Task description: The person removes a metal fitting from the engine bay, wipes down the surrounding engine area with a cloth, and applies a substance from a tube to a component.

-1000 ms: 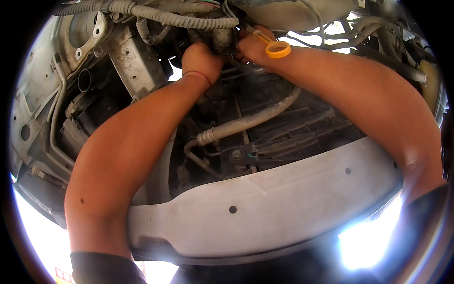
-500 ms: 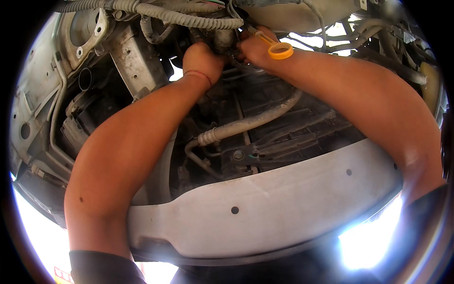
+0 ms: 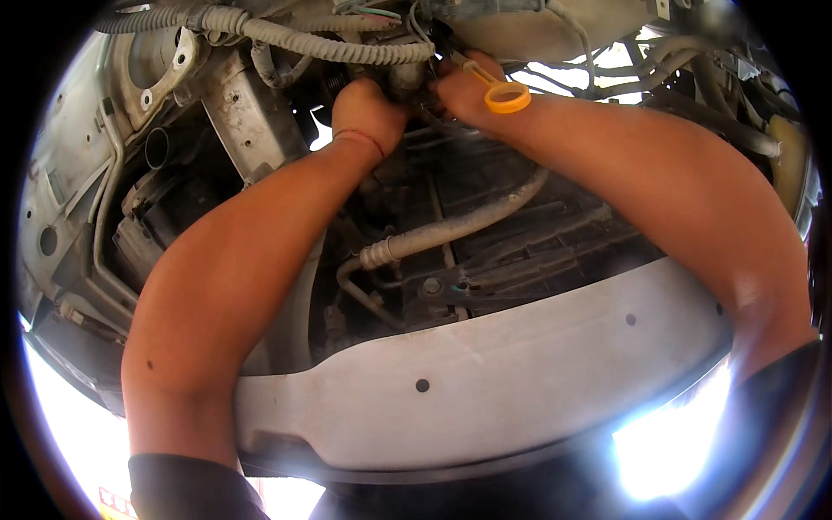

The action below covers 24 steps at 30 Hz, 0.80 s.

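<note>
At upper centre, a yellow ring handle [image 3: 509, 107] overlaps the right hand [image 3: 461, 92] near its wrist; beyond, a grimy cylindrical part [image 3: 405, 81], long axis roughly up-frame, sits between that and the left hand [image 3: 367, 111], seemingly nearer; fingers hidden, grip impossible to tell.

Glaring white light [image 3: 672, 446] at lower right, bright patch [image 3: 74, 425] lower left

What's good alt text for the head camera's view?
A person's left hand and right hand reach into a vehicle's engine bay; what they touch is unclear. A yellow ring-ended handle overlaps the right wrist, a ribbed hose crosses above the left hand, and a pale curved panel spans the foreground.
</note>
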Tool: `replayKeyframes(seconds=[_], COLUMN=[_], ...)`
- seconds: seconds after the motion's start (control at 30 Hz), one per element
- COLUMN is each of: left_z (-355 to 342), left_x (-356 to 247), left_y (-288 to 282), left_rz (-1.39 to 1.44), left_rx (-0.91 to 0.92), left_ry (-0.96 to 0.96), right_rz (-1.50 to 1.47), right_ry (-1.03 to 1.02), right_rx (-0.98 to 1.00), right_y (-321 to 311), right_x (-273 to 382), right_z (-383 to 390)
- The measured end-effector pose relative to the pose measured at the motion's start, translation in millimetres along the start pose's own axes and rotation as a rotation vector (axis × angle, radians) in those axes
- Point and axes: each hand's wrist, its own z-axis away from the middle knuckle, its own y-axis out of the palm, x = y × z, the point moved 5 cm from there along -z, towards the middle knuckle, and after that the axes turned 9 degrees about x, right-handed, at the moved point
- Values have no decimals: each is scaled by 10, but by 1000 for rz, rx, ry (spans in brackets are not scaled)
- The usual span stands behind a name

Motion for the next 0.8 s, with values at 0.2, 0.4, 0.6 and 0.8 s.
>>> replayKeyframes(seconds=[0.2,0.4,0.6,0.8], left_z=[49,45,-1,43], left_x=[28,96,-116,-79], left_y=[-68,-55,-6,-58], left_rz=[-14,-15,-41,-22], left_rx=[16,-4,44,20], left_ry=[-32,-37,-37,-34], right_rz=[-400,221,-291,-395], right_ry=[137,-83,-144,140], right_rx=[-5,183,-105,112], right_y=[-80,264,293,99], right_x=[354,6,-604,-14], right_z=[208,-184,-126,46])
